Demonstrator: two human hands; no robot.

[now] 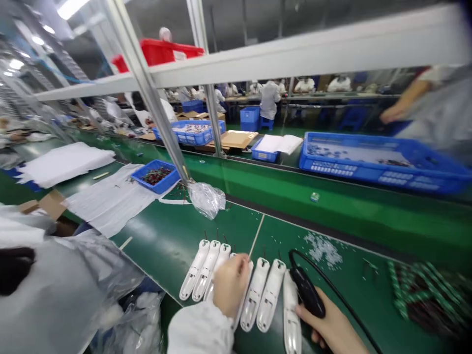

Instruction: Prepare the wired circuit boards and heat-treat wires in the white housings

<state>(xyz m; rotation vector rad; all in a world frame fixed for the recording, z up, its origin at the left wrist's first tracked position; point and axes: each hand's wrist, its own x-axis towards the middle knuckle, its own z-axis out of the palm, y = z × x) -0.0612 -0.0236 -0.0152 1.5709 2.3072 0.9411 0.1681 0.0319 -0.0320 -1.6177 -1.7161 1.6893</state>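
Several white elongated plastic casings (193, 270) lie side by side on the green table (158, 236), thin dark wires rising from their top ends. Over the middle of the row is my left hand (230, 285), its fingers curled in; whatever they hold is hidden. My right hand (326, 322) is wrapped round a black handheld tool (308, 290) with a black cable, above the rightmost casing (291, 314). Small white pieces (322, 250) are scattered on the table beyond the tool.
Bundled green and dark wires (429, 290) lie at the right. A blue tray (156, 176) of small parts and a plastic bag (207, 199) stand near a metal post. Behind runs a green conveyor (280, 191). A co-worker in white (66, 290) is at the left.
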